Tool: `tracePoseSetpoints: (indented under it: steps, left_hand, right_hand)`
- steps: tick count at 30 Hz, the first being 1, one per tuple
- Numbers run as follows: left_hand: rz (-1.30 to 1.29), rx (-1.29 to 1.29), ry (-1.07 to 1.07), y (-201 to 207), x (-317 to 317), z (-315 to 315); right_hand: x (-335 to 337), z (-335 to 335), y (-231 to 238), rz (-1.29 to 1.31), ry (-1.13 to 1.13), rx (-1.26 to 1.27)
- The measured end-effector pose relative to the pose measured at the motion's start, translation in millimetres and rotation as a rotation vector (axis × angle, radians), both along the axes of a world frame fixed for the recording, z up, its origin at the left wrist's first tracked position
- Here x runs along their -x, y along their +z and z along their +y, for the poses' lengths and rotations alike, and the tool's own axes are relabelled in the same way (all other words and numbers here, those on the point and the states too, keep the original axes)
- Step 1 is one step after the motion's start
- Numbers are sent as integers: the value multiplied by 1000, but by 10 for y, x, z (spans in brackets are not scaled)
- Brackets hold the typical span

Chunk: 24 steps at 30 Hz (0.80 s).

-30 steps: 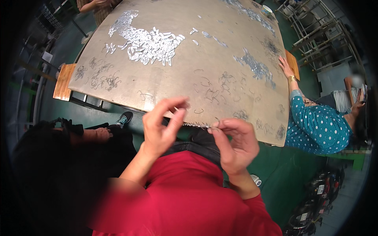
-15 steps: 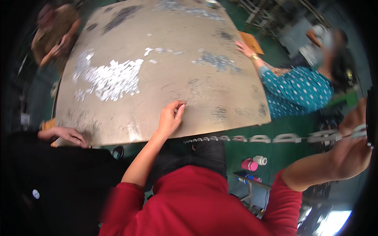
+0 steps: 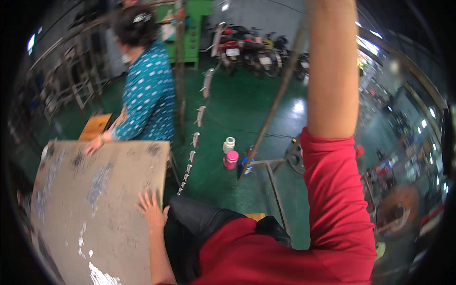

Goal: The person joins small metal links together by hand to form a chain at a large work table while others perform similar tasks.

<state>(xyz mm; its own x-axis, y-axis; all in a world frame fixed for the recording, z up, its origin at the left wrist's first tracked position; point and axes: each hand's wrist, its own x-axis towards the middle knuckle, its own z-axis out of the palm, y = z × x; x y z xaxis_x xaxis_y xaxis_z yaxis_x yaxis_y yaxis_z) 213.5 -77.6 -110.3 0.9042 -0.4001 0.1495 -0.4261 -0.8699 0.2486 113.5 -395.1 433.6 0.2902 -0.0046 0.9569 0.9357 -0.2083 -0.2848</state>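
Observation:
My left hand (image 3: 153, 211) lies palm down with fingers spread near the right edge of the brown worktable (image 3: 128, 228). Nothing is in it. My right arm (image 3: 332, 71) is raised, and its hand lies beyond the upper edge of the view. A string of small flat metal pieces (image 3: 201, 115) hangs in a curved line past the table's right side; where its upper end is held does not show. Loose bright metal pieces (image 3: 102, 275) lie at the bottom of the tabletop, with duller grey pieces (image 3: 98, 187) farther up.
A co-worker in a teal patterned top (image 3: 149, 95) stands at the table's far side, a hand on its edge. A pink bottle (image 3: 231, 160) and a white bottle (image 3: 229, 144) stand by a metal frame (image 3: 270, 183). Motorbikes (image 3: 251, 52) are parked behind.
The view has swung right. My left hand has gone from curled fingers above the table to spread on it. My right arm has risen, its hand leaving the view.

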Motion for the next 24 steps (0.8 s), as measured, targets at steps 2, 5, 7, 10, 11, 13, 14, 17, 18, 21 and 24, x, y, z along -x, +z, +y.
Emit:
tracePoseSetpoints:
  steps: [2, 5, 7, 10, 11, 13, 14, 17, 18, 21, 24]
  left_hand:
    - [15, -65, -25, -36, 27, -21]
    - [-76, -94, -30, -93, 47, -133]
    - [-101, -86, -42, -123, 68, -231]
    - [-123, -59, -6, -73, 38, -126]
    - [-117, -14, -46, -106, 82, -274]
    - [-126, -52, 16, -53, 16, -91]
    - [-135, -63, 57, -35, -14, 12]
    - [-164, -72, 29, -137, -4, -62]
    - [-161, -87, 35, -127, 14, -75]
    - [-173, -86, 41, -120, 20, -41]
    - [-182, -82, 34, -141, 20, -56]
  right_hand:
    - [150, -187, -87, 68, -42, -25]
    - [444, -493, -305, 110, -195, -103]
    - [647, -706, -464, 146, -276, -146]
    - [787, -903, -723, 215, -455, -191]
    - [1011, -899, -688, 232, -622, -158]
    - [1015, -1066, -902, 226, -701, -222]
    - [1003, -1131, -1023, 220, -710, -236]
    - [1445, -1371, -1032, 241, -891, -223]
    - [1535, -1452, -1078, 208, -950, -253]
    - [1739, -1592, -1107, 173, -1063, -325]
    - [1910, -1662, -1059, 177, -1140, -333]
